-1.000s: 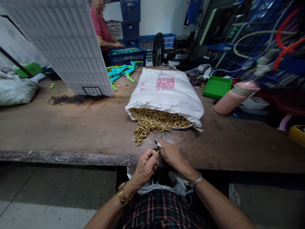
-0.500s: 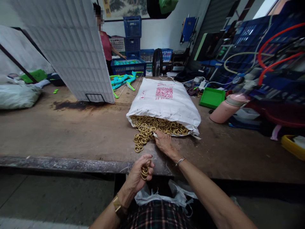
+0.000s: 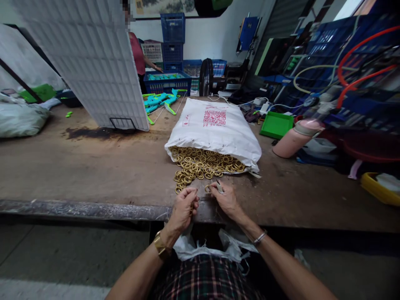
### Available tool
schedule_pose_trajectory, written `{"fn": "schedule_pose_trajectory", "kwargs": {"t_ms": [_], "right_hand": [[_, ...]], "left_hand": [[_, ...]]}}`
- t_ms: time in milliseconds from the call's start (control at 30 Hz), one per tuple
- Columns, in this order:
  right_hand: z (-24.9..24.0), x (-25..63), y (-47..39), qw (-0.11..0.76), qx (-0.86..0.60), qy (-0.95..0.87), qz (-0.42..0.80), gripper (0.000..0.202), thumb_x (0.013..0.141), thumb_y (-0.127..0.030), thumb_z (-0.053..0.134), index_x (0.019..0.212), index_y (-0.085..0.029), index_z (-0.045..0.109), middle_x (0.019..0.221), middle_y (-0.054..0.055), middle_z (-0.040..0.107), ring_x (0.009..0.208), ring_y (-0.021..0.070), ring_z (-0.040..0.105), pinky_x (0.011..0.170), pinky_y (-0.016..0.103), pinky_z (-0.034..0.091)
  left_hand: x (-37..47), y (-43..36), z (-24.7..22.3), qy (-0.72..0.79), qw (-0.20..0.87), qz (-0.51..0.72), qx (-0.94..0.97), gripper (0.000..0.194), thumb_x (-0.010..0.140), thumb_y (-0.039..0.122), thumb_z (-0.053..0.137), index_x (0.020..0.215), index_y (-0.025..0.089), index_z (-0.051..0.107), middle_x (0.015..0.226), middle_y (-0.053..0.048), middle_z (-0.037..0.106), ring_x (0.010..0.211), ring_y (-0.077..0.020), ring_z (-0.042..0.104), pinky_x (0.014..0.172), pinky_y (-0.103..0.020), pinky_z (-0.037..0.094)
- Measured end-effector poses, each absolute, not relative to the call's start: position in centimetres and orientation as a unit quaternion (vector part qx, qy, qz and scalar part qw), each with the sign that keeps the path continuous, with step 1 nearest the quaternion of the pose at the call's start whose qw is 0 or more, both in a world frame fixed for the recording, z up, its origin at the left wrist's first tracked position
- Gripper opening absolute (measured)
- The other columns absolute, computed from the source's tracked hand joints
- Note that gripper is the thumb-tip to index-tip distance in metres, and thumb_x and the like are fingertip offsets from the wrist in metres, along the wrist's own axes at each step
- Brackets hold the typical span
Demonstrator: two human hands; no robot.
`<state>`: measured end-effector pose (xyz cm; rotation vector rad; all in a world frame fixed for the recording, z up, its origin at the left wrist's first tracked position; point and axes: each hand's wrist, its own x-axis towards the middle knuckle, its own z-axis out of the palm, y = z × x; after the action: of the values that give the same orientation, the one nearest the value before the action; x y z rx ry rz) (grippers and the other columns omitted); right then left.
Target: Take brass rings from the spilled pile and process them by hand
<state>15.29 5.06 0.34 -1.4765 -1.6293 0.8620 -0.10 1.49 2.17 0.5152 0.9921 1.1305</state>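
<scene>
A white sack (image 3: 215, 129) with red print lies on the table, its open mouth facing me. Gold rings (image 3: 195, 168) fill the mouth and spill onto the wood. My left hand (image 3: 184, 208), with a gold watch at the wrist, is closed around several gold rings, mostly hidden by the fingers. Between thumb and fingertips my right hand (image 3: 225, 200) pinches one gold ring (image 3: 207, 188); a small pale tool with a dark tip (image 3: 219, 187) is also in that hand. Both hands are near the table's front edge, a short gap apart.
A white ribbed panel (image 3: 93, 62) stands at the left. Behind the sack are a turquoise and green toy bow (image 3: 161, 100) and a blue crate (image 3: 167, 83) touched by another person (image 3: 137, 54). To the right stand a green tray (image 3: 276, 125) and a pink bottle (image 3: 295, 139).
My right hand has drawn back from the ring pile towards me, with a ring in its fingertips. My left hand has risen slightly and turned, its fingers now covering most of its rings.
</scene>
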Motion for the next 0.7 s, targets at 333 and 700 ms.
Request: {"fn": "schedule_pose_trajectory", "kwargs": {"t_ms": [333, 700], "right_hand": [[1.4, 14.2, 2.7, 0.367, -0.531, -0.666, 0.373, 0.021, 0.081, -0.034, 0.045, 0.072, -0.018, 0.056, 0.060, -0.003, 0.053, 0.057, 0.0103, 0.047, 0.055, 0.021, 0.036], [1.6, 13.2, 3.0, 0.338, -0.559, -0.653, 0.384, 0.027, 0.077, -0.038, 0.045, 0.058, -0.019, 0.042, 0.054, -0.006, 0.039, 0.053, 0.0088, 0.036, 0.051, 0.021, 0.029]], "left_hand": [[0.9, 0.7, 1.4, 0.500, 0.650, 0.457, 0.343, 0.031, 0.070, 0.044, 0.060, 0.076, 0.014, 0.054, 0.056, 0.005, 0.047, 0.040, -0.0031, 0.037, 0.034, -0.014, 0.026], [0.4, 0.3, 1.6, 0.484, 0.678, 0.427, 0.353, 0.031, 0.069, 0.045, 0.059, 0.074, 0.017, 0.049, 0.057, 0.006, 0.049, 0.038, -0.0032, 0.038, 0.032, -0.014, 0.027]]}}
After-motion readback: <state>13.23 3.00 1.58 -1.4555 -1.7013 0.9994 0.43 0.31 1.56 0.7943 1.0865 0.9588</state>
